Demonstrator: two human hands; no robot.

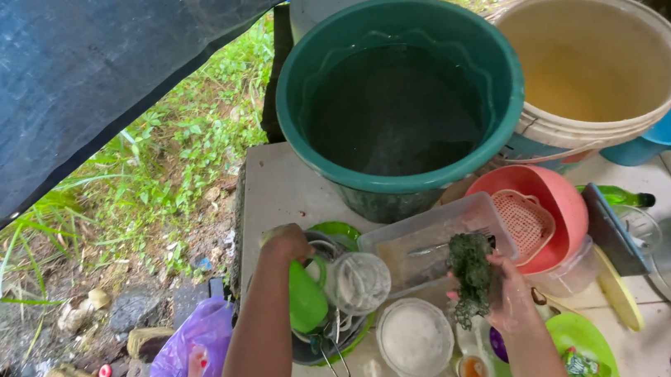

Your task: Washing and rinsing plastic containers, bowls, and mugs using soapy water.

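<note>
Both forearms reach over the counter's (270,195) near edge: the left hand (285,242) curls closed around a green cup (306,300), tipped over stacked dishes (341,317), while the right hand (506,295) pinches a dark green scouring pad (471,270) beside the clear plastic tub (433,245), ready for scrubbing.

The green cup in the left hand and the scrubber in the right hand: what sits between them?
In the head view, a clear glass sits between the green cup and the dark green scrubber, with a clear plastic container just behind it.
</note>
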